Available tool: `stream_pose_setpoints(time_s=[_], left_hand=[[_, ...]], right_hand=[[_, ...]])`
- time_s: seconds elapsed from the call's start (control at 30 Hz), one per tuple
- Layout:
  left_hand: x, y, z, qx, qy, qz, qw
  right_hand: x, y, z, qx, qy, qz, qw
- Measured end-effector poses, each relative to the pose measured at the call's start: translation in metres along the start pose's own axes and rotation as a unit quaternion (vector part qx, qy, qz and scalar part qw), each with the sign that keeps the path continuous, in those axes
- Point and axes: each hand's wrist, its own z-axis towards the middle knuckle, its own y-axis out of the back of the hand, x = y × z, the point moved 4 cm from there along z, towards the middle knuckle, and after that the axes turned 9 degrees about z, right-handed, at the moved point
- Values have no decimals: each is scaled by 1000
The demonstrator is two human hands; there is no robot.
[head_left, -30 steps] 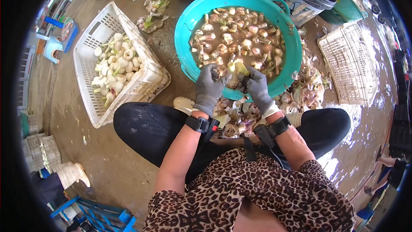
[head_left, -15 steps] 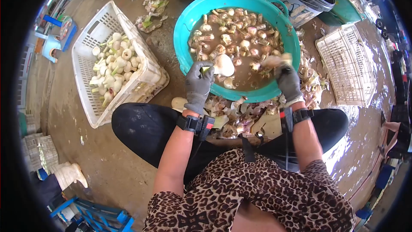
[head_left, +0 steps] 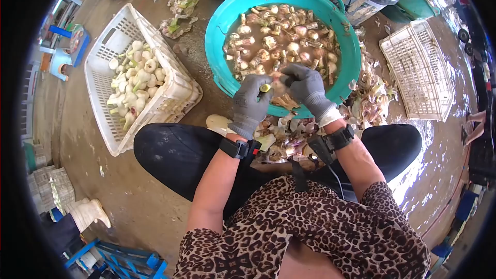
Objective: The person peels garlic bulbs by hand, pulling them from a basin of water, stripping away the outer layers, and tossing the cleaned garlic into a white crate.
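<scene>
My left hand, in a grey glove, is closed round a garlic bulb's stem, whose cut green end shows at the fingers. My right hand, also gloved, is bent close beside it, fingers at the pale bulb; whether they grip it or its skin is blurred. Both hands are over the near rim of a turquoise tub, which holds brown water and many unpeeled bulbs. Loose brown skin hangs just below the fingers.
A white crate of peeled garlic stands at left. Peelings lie between my legs and right of the tub. Another white crate is at right, a bucket behind. A person's boot shows lower left.
My right hand has moved left from the tub's right side to beside my left hand. The white bulb at my left hand is now mostly hidden between both hands.
</scene>
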Motion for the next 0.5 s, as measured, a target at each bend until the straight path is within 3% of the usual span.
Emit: stream_pose_setpoints(time_s=[0.03, 0.07, 0.1, 0.13, 0.17, 0.2, 0.23, 0.3, 0.33, 0.37, 0.4, 0.43, 0.47, 0.5], left_hand=[[0, 0, 0, 0, 1, 0, 1000], [0, 1, 1, -4, -3, -13, 1000], [0, 2, 3, -7, -6, -26, 1000], [3, 0, 3, -8, -5, -26, 1000], [11, -6, 3, 5, 52, -140, 989], [17, -13, 1, 18, 108, -254, 961], [15, -12, 2, 17, 108, -255, 961], [19, -15, 0, 42, 218, -349, 911], [22, -17, -2, 43, 219, -347, 911], [30, -24, -6, 42, 276, -377, 883], [36, -29, -9, 41, 332, -405, 851], [33, -25, -8, 39, 330, -405, 852], [30, -22, -11, 61, 366, -396, 840], [28, -21, -14, 84, 402, -385, 827]], right_hand=[[-10, -1, 2, 39, -88, 14, 995], [-18, -1, 3, 49, -108, 130, 984], [-22, 0, 3, 50, -107, 129, 985], [-18, -2, -2, 80, -84, 252, 961], [-14, -2, -7, 108, -62, 369, 921], [-8, -1, -12, 142, 117, 385, 904], [-3, -1, -17, 143, 117, 383, 905], [0, -12, -25, 172, -49, 504, 845], [0, -18, -20, 147, -14, 501, 852], [-1, -22, -21, 148, -13, 502, 852], [-2, -24, -22, 105, 20, 414, 904], [4, -24, -24, 60, 55, 319, 944], [16, -22, -27, 0, 134, 221, 966], [18, -25, -28, 1, 134, 222, 966]])
